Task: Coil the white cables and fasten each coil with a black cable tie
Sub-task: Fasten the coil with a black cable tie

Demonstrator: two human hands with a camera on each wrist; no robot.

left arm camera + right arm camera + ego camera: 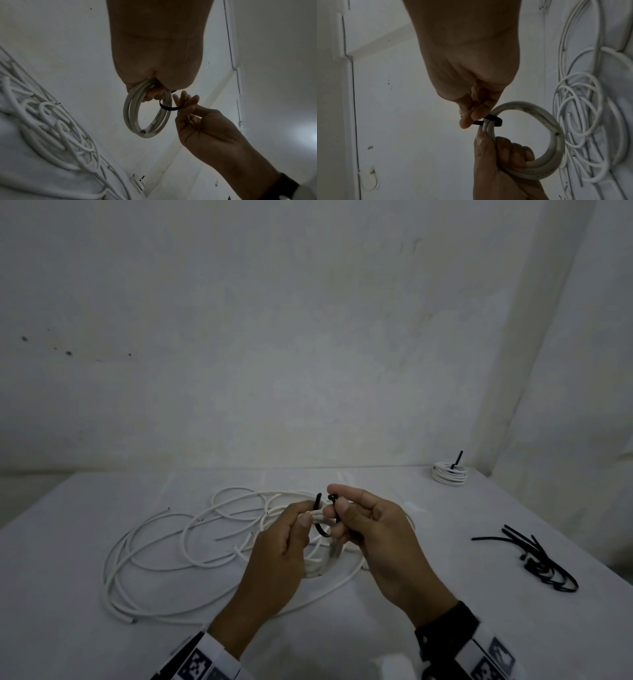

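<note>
A small coil of white cable (147, 115) hangs in the air over the table, gripped by my left hand (305, 520) with fingers curled round its strands. A black cable tie (323, 531) loops round the coil's strands beside that grip. My right hand (337, 508) pinches the tie near its head, thumb against fingers. In the right wrist view the black cable tie (494, 120) wraps the white coil (547, 135) just above my left hand (496, 162). The tie's tail end sticks up between the two hands; its loop stands loose round the strands.
Several loose white cables (191, 542) sprawl in tangled loops on the white table (428, 542) under and left of my hands. A finished coil (449, 473) with a black tie sits at the back right corner. Spare black ties (537, 559) lie at the right.
</note>
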